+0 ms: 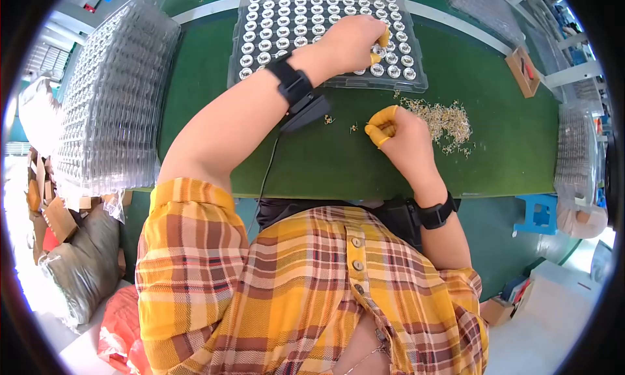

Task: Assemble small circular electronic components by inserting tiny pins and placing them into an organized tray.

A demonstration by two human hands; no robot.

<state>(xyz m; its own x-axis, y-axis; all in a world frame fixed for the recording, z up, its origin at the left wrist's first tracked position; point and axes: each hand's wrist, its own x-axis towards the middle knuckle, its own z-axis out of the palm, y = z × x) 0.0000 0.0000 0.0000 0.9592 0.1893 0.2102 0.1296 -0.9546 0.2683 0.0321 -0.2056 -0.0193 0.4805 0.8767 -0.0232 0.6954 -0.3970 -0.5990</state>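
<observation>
My left hand (351,43) reaches over a clear plastic tray (345,82) at the far side of the table. Yellow finger cots cover its fingertips, and thumb and finger are closed around one round silver part (379,51) in the tray. Rows of similar round metal parts (300,31) fill the tray's pockets. My right hand (409,140), also in yellow finger cots, is held low over the table with thumb and fingers curled together; whatever they pinch is too small to make out. Beside it lies a loose pile of tiny brass-and-silver bits (449,124).
A tall stack of clear trays (117,95) stands at the left. A few stray bits (328,120) lie on the green tabletop (325,160), near a dark device (306,114) with a cable under my left forearm. At right are a small wooden box (523,72) and a blue stool (537,213).
</observation>
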